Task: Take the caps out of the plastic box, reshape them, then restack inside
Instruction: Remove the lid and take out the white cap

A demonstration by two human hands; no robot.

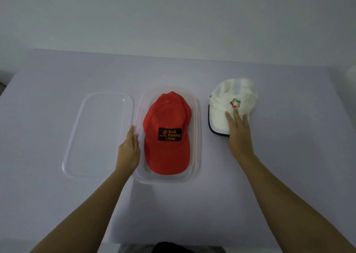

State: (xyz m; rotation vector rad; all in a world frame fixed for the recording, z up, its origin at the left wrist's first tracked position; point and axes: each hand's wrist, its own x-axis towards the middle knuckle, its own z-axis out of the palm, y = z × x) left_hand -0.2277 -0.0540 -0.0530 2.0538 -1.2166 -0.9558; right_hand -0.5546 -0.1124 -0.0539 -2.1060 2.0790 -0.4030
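Pale table: red cap sits inside the plastic box; white cap lies beside it. Left hand flat against the box wall, right hand spread open on the white brim. Soft, light fabric likely; lift by the stiffer brim.

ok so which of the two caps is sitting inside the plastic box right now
The red cap with the black Back Packing Gear patch; it lies in the clear plastic box. The white cap lies on the table to its right, under the right hand.
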